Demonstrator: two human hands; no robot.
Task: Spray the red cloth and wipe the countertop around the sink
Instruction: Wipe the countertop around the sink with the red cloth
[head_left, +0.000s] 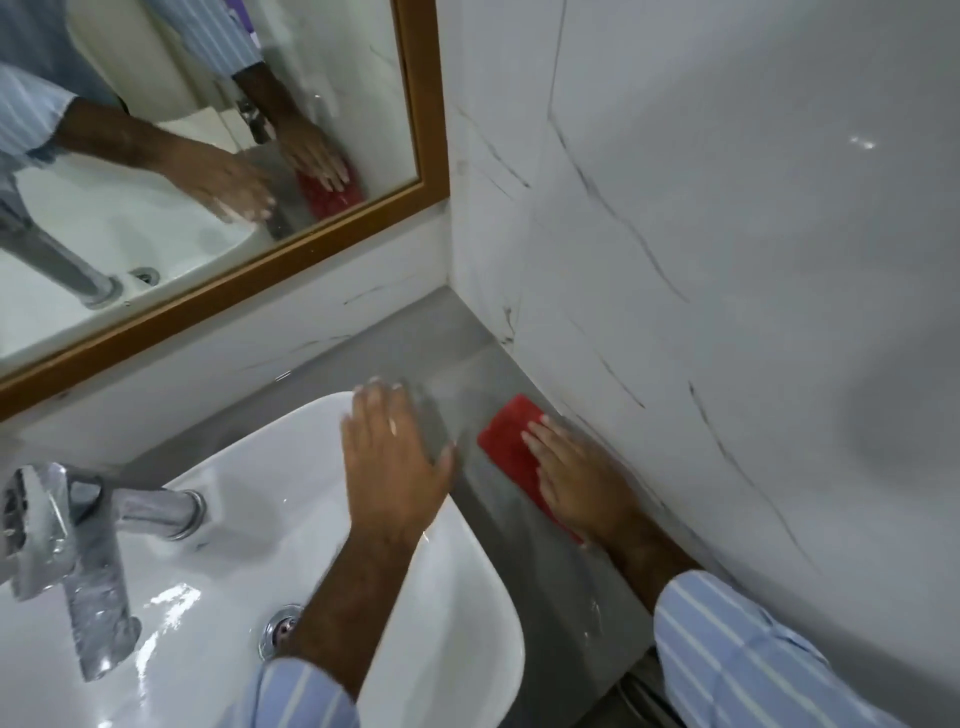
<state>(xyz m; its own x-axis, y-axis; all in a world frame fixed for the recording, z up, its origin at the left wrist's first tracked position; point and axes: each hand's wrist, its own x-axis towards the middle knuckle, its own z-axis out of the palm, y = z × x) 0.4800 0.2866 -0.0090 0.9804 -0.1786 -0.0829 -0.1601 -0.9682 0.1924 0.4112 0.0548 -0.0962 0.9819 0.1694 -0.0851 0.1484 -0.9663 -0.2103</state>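
The red cloth (506, 439) lies flat on the grey countertop (452, 338) to the right of the white sink (249, 519), close to the tiled side wall. My right hand (576, 467) presses down on the cloth with flat fingers and covers its near part. My left hand (395, 457) rests palm down on the sink's right rim, fingers spread and reaching onto the counter; it holds nothing. No spray bottle is in view.
A chrome tap (78, 545) stands at the sink's left, with the drain (280, 623) below. A wood-framed mirror (208, 156) hangs on the back wall. The marble-patterned side wall (701, 312) borders the narrow counter strip on the right.
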